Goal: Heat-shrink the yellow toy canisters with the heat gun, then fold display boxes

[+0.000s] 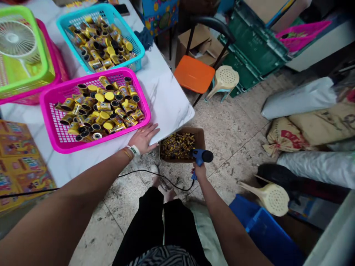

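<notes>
My right hand [199,171] grips a blue heat gun [198,156] with a black rear end and a black cord. The heat gun is over the edge of a cardboard box [200,137] on the floor, filled with many small yellow and dark pieces. My left hand [144,137] lies flat with fingers spread on the edge of the white marbled table [169,99]. Beside its fingers stands a pink basket [55,136] of small yellow-and-black cylinders with printed wraps. A blue basket [140,61] farther back holds more of the same cylinders.
A white fan [17,38] lies in a green basket [41,74] at the left. An orange chair [194,74], a beige stool [226,77] and green crates [252,44] stand beyond the table. Sacks [318,123] and a blue bin [260,225] are at the right.
</notes>
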